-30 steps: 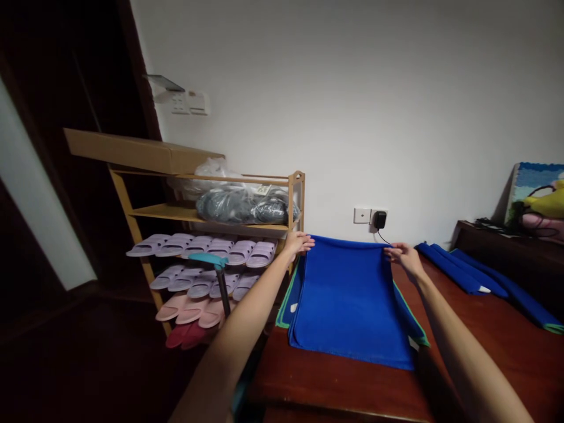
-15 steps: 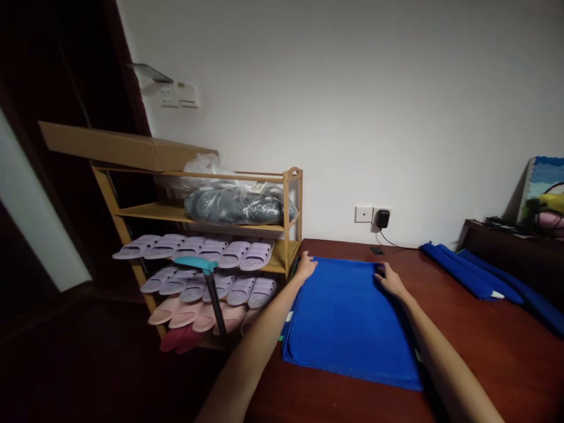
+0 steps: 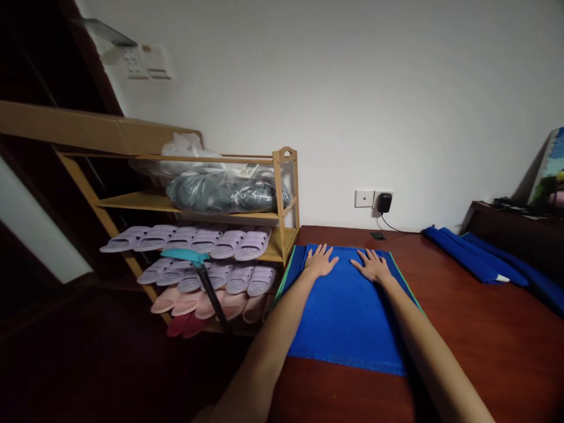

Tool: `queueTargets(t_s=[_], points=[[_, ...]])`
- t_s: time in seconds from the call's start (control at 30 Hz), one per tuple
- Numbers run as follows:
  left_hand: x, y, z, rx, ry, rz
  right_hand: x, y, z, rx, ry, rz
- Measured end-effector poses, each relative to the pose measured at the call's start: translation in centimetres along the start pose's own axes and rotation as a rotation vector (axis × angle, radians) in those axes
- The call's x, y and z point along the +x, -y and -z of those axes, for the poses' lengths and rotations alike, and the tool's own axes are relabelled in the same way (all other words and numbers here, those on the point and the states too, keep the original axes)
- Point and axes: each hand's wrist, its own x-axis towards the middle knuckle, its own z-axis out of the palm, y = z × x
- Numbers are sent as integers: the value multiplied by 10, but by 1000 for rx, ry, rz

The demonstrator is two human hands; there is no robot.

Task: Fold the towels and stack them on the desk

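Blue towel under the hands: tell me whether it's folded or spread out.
Folded. The towel lies flat on the table in layers, a green-trimmed lower layer showing at its sides, with left hand and right hand pressed flat on top.

You are now pressing your left hand (image 3: 321, 262) and right hand (image 3: 372, 267) flat on the folded blue towel (image 3: 348, 317), no longer gripping its far edge.

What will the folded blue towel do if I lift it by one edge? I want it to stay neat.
The blue towel probably flops: it lies in soft layers, flat under both hands. It looks light, and the fold would likely slip open.
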Motion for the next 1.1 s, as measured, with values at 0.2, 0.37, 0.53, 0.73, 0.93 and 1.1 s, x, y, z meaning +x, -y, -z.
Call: queueTargets(t_s=[0.2, 0.37, 0.53, 0.73, 0.93, 1.1], points=[[-32, -23, 18, 70, -77, -58, -25, 13, 24, 0, -53, 23], [-132, -36, 36, 132, -13, -366, -110, 22, 27, 1, -33, 113], [-209, -26, 49, 161, 112, -483, -202, 20, 16, -74, -35, 156], [-198, -14, 39, 186, 140, -461, -193, 9, 12, -104, -24, 184], [-145, -1, 34, 155, 133, -428, -137, 2, 13, -123, -8, 183], [-104, 12, 30, 107, 134, -411, -95, 0, 14, -120, 28, 158]])
